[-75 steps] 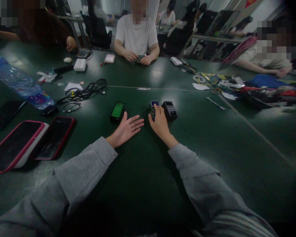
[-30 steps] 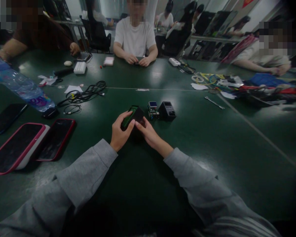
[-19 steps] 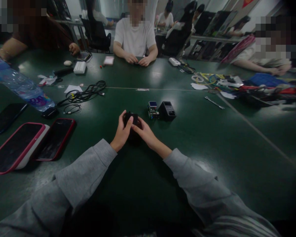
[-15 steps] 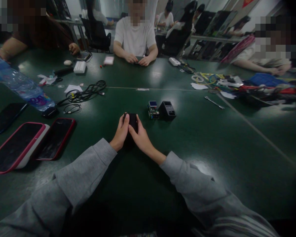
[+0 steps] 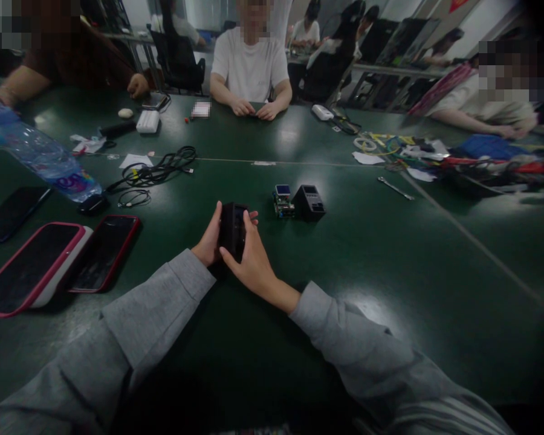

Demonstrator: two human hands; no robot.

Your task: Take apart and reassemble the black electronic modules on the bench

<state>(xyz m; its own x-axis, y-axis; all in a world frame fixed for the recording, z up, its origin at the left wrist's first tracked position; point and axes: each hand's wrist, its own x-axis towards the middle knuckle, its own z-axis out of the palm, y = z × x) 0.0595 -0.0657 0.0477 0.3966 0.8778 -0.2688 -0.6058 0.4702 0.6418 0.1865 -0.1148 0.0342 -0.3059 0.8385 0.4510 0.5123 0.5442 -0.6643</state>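
Note:
A small black box-shaped case (image 5: 229, 228) is between my two hands over the dark green table (image 5: 344, 260). My left hand (image 5: 210, 237) grips its left side, with the fingers mostly hidden behind it. My right hand (image 5: 254, 254) holds the right side, its thumb near the lower edge and its fingertips showing past the far side. The side of the case facing right looks hollow. Just right of my hands stand a green circuit board with a small screen (image 5: 283, 201) and a second black case with cut-out slots (image 5: 311, 202).
Phones (image 5: 106, 251) and a water bottle (image 5: 49, 157) lie at the left, with black cables (image 5: 163, 169) beyond them. A wrench (image 5: 395, 188) and a pile of wires (image 5: 435, 154) lie at the right. Across the table sits a person in a white shirt (image 5: 251, 66).
The black case has been turned and tilted, so its hollow side now shows. Both hands have shifted slightly left, and my right hand has moved lower along the case.

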